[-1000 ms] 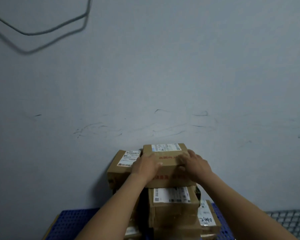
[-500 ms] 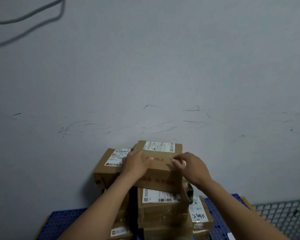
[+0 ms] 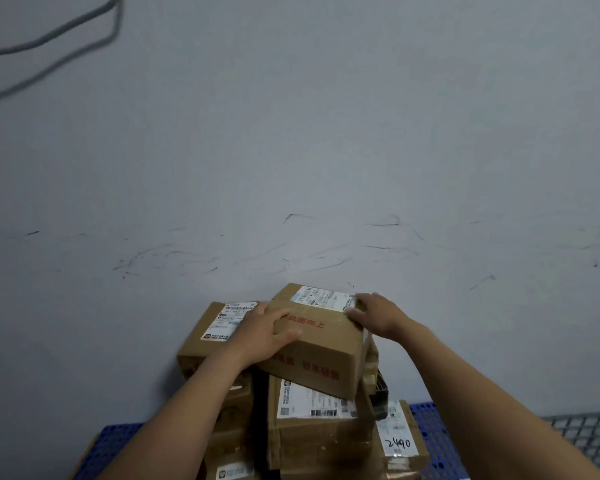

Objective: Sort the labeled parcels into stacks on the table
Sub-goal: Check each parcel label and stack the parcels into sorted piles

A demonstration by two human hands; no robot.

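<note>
Reaching forward over a blue perforated surface [image 3: 430,424], both forearms rise past the low parcels: one marked 2490 [image 3: 400,441] at the right foot of the pile, and a labelled carton [image 3: 312,427] that carries the load. On that carton sits the top parcel [image 3: 321,355], turned askew and tipped, its near corner hanging out past the label below. The left hand [image 3: 262,336] clasps its left end, thumb laid across the top face and fingers wrapped round the side. The right hand [image 3: 378,315] holds the far right corner, fingertips at the edge of the white shipping label. Just to the left stands a neighbouring parcel [image 3: 207,336], and behind everything is a scuffed grey wall [image 3: 291,150] with a loose cable [image 3: 49,43] high up. The risk, as I judge it, lies in the skew. Dragged sideways, the box could catch the carton under it and shift the pile, or its overhanging corner could dip and slide out of the right hand's shallow hold.
</note>
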